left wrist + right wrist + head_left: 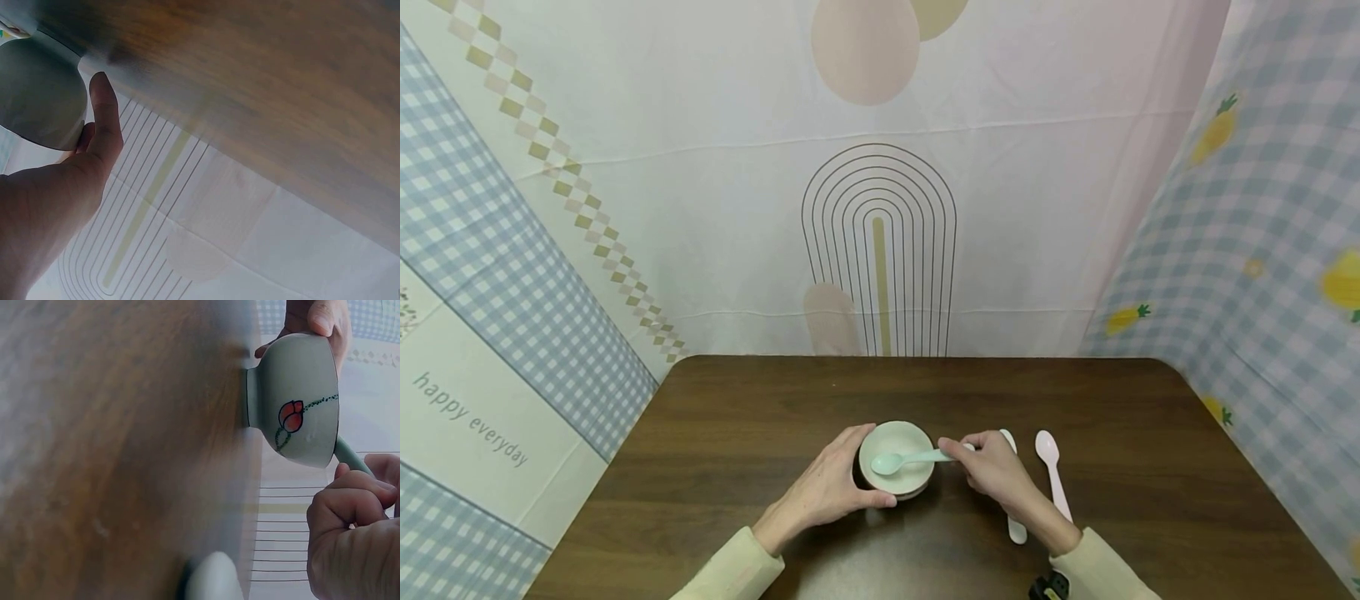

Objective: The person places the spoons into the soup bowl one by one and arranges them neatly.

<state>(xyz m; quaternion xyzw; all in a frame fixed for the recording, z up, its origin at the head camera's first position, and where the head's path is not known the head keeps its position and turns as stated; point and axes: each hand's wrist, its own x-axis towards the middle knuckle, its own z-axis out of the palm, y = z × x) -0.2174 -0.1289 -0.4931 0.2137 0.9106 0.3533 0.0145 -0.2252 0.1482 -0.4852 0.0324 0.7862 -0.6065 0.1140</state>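
A small white bowl (901, 436) stands upright on the table, a red bud with a dotted green line painted on its outside in the right wrist view. My left hand (827, 482) holds the bowl from its left side, thumb at the near edge and fingers round the far side. Between thumb and fingers, my right hand (1000, 475) pinches the handle of a mint-green spoon (922, 457). The scoop of that spoon lies within the bowl's opening; whether it touches the inside I cannot tell. In the left wrist view the bowl (40, 90) looks dark and shaded.
A whitish spoon (1017, 531) lies partly hidden beneath my right hand and wrist. To its right rests a pale pink spoon (1049, 457), its handle end by the sleeve. The brown wooden table (760, 400) ends at a patterned cloth (737, 250) hanging behind it.
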